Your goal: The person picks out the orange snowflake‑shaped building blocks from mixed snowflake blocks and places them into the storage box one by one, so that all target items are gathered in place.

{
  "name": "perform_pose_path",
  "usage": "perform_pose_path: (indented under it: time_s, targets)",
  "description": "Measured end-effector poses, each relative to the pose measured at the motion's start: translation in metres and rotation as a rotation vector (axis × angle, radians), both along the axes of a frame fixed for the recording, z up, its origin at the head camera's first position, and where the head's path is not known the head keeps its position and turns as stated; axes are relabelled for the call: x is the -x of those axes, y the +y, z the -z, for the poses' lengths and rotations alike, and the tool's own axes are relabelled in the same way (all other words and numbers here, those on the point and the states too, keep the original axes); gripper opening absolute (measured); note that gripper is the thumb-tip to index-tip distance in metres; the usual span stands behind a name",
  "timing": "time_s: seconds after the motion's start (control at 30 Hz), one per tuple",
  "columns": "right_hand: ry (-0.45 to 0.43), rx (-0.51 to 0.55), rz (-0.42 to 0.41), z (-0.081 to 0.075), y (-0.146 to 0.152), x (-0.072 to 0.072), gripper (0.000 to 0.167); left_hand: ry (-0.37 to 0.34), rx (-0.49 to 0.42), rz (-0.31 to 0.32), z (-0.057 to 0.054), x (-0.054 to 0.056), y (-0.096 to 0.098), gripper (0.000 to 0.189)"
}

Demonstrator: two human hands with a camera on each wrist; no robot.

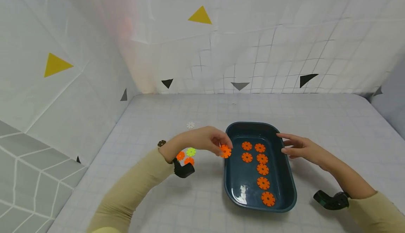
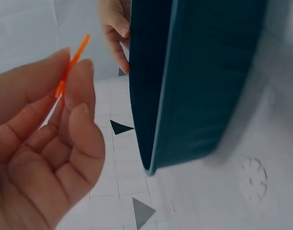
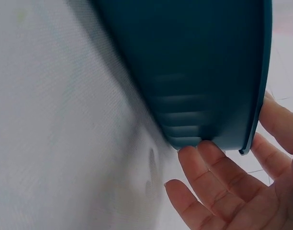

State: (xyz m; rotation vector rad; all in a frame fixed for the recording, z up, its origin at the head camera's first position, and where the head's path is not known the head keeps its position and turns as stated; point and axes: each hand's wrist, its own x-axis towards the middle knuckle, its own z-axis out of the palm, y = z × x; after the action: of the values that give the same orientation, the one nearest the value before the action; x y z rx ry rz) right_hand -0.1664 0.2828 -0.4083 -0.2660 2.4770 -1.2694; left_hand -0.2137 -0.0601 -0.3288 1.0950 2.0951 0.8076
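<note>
In the head view my left hand [image 1: 210, 140] pinches an orange notched plastic disc [image 1: 226, 151] between thumb and fingertips, over the tray's left rim. The left wrist view shows that disc [image 2: 72, 67] edge-on. The dark teal tray [image 1: 242, 180] stands on the table, with several orange discs [image 1: 262, 169] lying flat inside. At its far right side, the fingers of my right hand [image 1: 299, 149] rest loosely at the rim. In the right wrist view, fingertips [image 3: 189, 155] touch the tray's outer wall [image 3: 204, 72].
Left of the tray, partly behind the left wrist, lie loose discs: a yellow-green one [image 1: 191, 151], orange ones [image 1: 189, 161], a dark brown one [image 1: 161, 143] and, farther back, a white one [image 1: 190, 125]. White sheeting [image 1: 253, 36] rises behind the table.
</note>
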Motion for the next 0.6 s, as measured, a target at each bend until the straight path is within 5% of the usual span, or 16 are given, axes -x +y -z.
perform_pose_path:
  time_s: [0.4,0.6]
  targets:
    - [-0.008,0.006,0.001,0.001,0.002,0.001,0.066,-0.014,-0.044,0.101,0.006,-0.003,0.035,0.031]
    - [-0.011,0.007,-0.008,0.001,0.001,0.001,0.066,-0.077,-0.049,0.099,0.009,-0.003,0.053,0.03]
